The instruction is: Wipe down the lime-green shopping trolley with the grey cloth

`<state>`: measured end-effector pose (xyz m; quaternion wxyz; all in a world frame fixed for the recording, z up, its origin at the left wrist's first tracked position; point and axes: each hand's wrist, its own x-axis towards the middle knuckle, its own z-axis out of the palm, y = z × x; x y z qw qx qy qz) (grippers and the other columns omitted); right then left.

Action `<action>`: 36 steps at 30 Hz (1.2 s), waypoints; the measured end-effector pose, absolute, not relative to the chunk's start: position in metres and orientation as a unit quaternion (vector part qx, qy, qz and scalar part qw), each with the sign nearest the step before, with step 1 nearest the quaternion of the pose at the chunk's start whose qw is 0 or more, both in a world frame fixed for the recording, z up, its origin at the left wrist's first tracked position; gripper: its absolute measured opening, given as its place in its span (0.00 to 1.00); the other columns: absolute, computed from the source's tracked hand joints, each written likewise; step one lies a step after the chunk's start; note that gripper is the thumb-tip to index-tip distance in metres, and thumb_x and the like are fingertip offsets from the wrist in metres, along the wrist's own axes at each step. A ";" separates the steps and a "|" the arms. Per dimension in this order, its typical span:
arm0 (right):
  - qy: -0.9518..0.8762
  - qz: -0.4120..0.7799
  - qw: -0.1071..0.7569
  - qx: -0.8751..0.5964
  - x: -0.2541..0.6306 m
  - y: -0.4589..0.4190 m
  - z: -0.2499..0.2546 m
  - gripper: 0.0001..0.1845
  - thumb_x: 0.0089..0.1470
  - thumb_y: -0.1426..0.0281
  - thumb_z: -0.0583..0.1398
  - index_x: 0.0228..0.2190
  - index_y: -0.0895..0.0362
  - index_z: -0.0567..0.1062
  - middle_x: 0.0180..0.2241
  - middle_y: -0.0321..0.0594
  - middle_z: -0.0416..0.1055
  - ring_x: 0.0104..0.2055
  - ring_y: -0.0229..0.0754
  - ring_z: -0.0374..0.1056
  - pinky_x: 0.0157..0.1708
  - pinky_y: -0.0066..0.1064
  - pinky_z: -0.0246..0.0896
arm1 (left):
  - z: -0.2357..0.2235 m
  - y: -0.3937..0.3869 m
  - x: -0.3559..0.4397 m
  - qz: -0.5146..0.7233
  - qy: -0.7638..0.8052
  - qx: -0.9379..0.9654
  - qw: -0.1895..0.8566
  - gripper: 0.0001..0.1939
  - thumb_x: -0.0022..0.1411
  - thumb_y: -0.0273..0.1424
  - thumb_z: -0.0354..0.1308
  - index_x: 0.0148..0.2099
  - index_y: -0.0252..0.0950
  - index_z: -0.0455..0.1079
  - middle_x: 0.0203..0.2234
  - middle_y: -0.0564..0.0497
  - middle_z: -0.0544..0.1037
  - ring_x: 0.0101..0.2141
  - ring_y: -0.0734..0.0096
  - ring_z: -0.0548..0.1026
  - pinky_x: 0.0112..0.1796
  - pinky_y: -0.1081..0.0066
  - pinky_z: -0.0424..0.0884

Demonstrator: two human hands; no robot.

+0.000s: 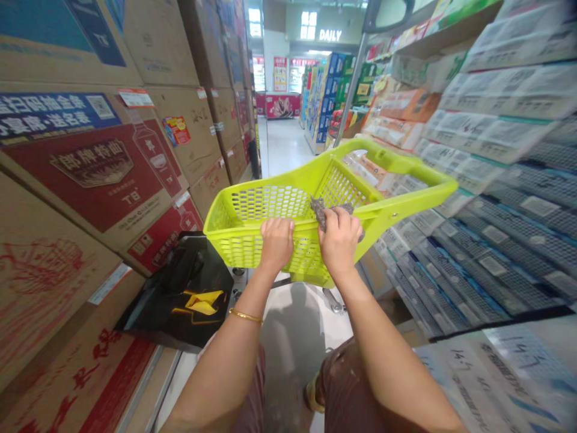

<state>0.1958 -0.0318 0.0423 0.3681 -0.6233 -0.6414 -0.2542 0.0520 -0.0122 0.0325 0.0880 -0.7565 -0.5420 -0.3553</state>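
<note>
A lime-green plastic shopping cart basket (252, 201) stands sideways in front of me, its handle end to the right. My left hand (277, 240) is closed over the near rim, fingers curled to the inside. Farther right on the same rim, my right hand (339, 237) is closed round a crumpled grey-brown cloth (318, 211), which sticks out past the fingers on both sides. Through the slotted walls the basket shows no goods. Part of the wheels below is hidden by the basket and my arms.
Stacked cardboard cartons (103, 168) rise on the left, with a black bag or box (180, 300) at their foot. Packaged goods (487, 132) are piled along the right. A metal pole (354, 90) stands behind the cart. The white aisle floor (282, 150) runs ahead between shelves.
</note>
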 end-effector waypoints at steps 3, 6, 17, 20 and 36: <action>-0.631 -0.241 0.384 -0.630 0.186 -0.031 0.041 0.16 0.54 0.69 0.55 0.45 0.58 0.71 0.47 0.49 0.67 0.45 0.49 0.56 0.44 0.39 0.52 | 0.032 -0.013 0.057 -0.364 -0.546 -0.749 0.089 0.15 0.68 0.31 0.39 0.36 0.37 0.66 0.31 0.48 0.73 0.36 0.62 0.66 0.39 0.64 0.57; -0.645 -0.213 0.393 -0.620 0.167 -0.030 0.036 0.16 0.54 0.69 0.55 0.45 0.58 0.71 0.46 0.49 0.67 0.44 0.48 0.56 0.43 0.39 0.53 | 0.030 -0.013 0.060 -0.376 -0.546 -0.744 0.085 0.14 0.68 0.30 0.40 0.34 0.37 0.65 0.30 0.48 0.72 0.35 0.61 0.66 0.38 0.64 0.57; -0.710 -0.205 0.351 -0.575 0.164 -0.024 0.030 0.17 0.56 0.69 0.56 0.47 0.54 0.70 0.47 0.46 0.67 0.44 0.46 0.57 0.43 0.37 0.52 | 0.024 0.004 0.057 -0.424 -0.518 -0.739 0.074 0.13 0.66 0.28 0.43 0.29 0.38 0.63 0.27 0.49 0.71 0.34 0.63 0.66 0.38 0.65 0.57; -0.711 -0.224 0.339 -0.574 0.176 -0.024 0.032 0.17 0.55 0.69 0.56 0.47 0.54 0.70 0.48 0.45 0.68 0.44 0.46 0.57 0.42 0.37 0.51 | 0.023 0.006 0.058 -0.429 -0.503 -0.747 0.070 0.13 0.67 0.30 0.43 0.31 0.38 0.64 0.28 0.50 0.72 0.35 0.64 0.66 0.39 0.65 0.57; -0.638 -0.235 0.391 -0.620 0.162 -0.030 0.032 0.16 0.54 0.70 0.56 0.45 0.56 0.71 0.48 0.48 0.67 0.45 0.49 0.57 0.43 0.40 0.52 | 0.025 0.005 0.047 -0.441 -0.480 -0.758 0.029 0.14 0.68 0.32 0.42 0.32 0.38 0.65 0.29 0.51 0.72 0.35 0.66 0.66 0.39 0.64 0.57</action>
